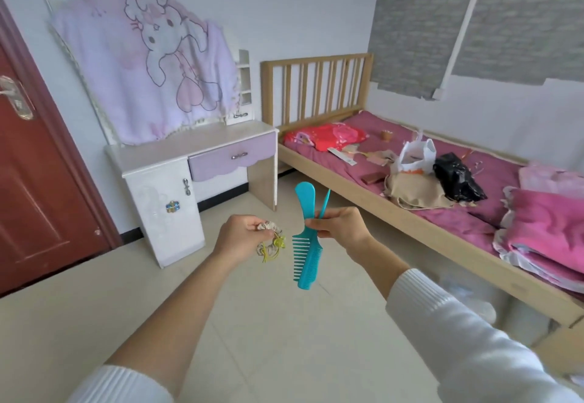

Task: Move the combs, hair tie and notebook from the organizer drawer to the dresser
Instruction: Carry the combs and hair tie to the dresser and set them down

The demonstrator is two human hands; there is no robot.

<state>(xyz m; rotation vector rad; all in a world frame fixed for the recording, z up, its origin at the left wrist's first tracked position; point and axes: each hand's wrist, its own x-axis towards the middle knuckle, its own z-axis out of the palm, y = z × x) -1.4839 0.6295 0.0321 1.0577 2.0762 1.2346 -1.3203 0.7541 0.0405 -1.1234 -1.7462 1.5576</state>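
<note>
My left hand (pixel 240 234) is closed on a pale hair tie (pixel 270 241) with a yellow bow that dangles below my fingers. My right hand (pixel 340 225) grips two teal combs together: a wide-toothed comb (pixel 306 234) with its handle up and teeth down, and a thin tail comb (pixel 324 203) whose pointed end sticks up. Both hands are held over the floor, in front of the white and lilac dresser (pixel 177 153), which stands at the far left against the wall. The notebook and the organizer drawer are not in view.
A pink cartoon cloth (pixel 151 64) covers the dresser's mirror. A red door (pixel 34 181) is at the left. A wooden bed (pixel 410 213) at the right carries bags, clothes and folded pink bedding. Beige tiled floor (pixel 252 323) lies between me and the dresser.
</note>
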